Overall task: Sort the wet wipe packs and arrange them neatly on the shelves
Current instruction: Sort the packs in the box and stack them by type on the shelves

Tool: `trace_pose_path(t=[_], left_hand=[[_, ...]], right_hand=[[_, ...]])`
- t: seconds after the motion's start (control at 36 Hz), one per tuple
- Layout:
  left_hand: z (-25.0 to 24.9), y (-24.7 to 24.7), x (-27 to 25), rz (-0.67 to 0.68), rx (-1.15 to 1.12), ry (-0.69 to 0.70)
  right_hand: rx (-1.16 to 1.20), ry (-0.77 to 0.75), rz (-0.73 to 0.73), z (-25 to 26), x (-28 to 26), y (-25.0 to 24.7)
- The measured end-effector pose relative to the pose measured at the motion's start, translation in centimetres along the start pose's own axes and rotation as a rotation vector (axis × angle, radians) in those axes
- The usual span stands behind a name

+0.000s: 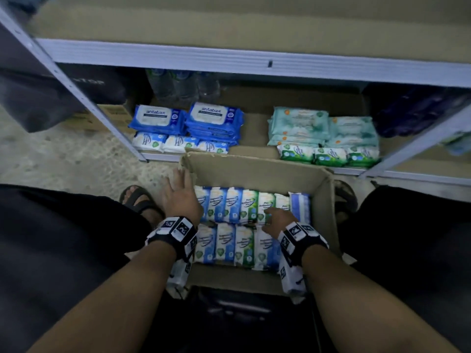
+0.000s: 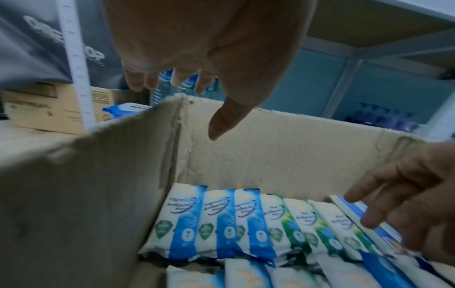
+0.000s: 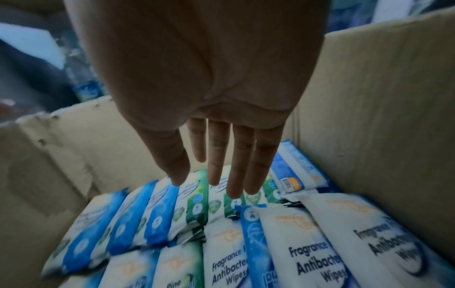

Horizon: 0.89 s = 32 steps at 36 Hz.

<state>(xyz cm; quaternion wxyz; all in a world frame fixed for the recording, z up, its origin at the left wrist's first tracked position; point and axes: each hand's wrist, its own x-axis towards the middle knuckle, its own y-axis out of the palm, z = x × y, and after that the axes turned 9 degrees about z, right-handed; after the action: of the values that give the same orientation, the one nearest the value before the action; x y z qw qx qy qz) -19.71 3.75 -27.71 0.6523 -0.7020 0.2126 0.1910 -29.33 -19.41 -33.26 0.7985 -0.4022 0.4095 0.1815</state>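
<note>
Both hands empty: left hand (image 1: 179,197) spread flat over the cardboard box (image 1: 257,171) wall, right hand (image 1: 279,220) fingers straight, reaching down over the green wipe packs (image 1: 265,205).

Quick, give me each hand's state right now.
Left hand: open, fingers spread over the left edge of the cardboard box, holding nothing.
Right hand: open, fingers straight above the green pine packs, no grip yet.

My right hand (image 1: 277,220) covers part of the green packs (image 1: 265,206) under it, so can't tell if my fingertips touch them. Bottles (image 1: 183,85) way past my left hand (image 1: 179,197) are too dark and blurry to read. Both wrist views chop my palms off up top.
</note>
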Motion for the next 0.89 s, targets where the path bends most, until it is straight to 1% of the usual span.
trace_pose_path(t=[0.06,0.11,0.14,0.19,0.25,0.31,0.36,0.44,0.53,0.58,0.67,0.78,0.83,0.89], left_hand=[[-1.3,0.7,0.1,-0.015,0.025,0.066],[-2.7,1.2,0.3,0.020,0.051,0.169],[-3.4,1.4,0.4,0.082,0.029,0.216],[-4.9,2.0,0.5,0.267,-0.020,0.301],[-6.6,3.0,0.2,0.409,0.006,0.393],[-8.1,4.3,0.1,0.470,0.070,0.446],[-9.4,5.7,0.2,0.522,0.116,0.440],[-11.0,7.3,0.7,0.656,0.146,0.482],[-11.9,8.4,1.4,0.684,0.226,0.504],[-12.3,9.3,1.9,0.689,0.236,0.523],[-12.5,10.5,2.3,0.692,0.204,0.486],[-13.0,12.3,3.0,0.732,0.173,0.458],[-13.3,13.0,3.1,0.731,0.170,0.448],[-13.6,13.6,3.3,0.727,0.176,0.441]], right_hand=[[0.068,0.042,-0.022,-0.9,-0.4,-0.4],[0.120,0.070,-0.066,-1.7,-0.7,-0.6],[0.143,0.082,-0.084,-2.0,-0.8,-0.7],[0.193,0.104,-0.103,-2.8,-1.0,-0.8],[0.218,0.113,-0.102,-3.6,-1.2,-0.9],[0.249,0.120,-0.087,-4.5,-1.4,-0.9],[0.254,0.135,-0.088,-5.3,-1.7,-0.8],[0.223,0.155,-0.062,-6.6,-2.1,-0.8],[0.205,0.167,-0.011,-7.8,-2.3,-0.6],[0.183,0.153,-0.011,-8.3,-2.4,-0.3],[0.159,0.137,-0.024,-8.4,-2.2,0.3],[0.128,0.109,0.064,-8.4,-2.0,0.3],[0.158,0.102,0.085,-8.6,-1.9,0.2],[0.189,0.092,0.069,-8.8,-1.6,0.3]])
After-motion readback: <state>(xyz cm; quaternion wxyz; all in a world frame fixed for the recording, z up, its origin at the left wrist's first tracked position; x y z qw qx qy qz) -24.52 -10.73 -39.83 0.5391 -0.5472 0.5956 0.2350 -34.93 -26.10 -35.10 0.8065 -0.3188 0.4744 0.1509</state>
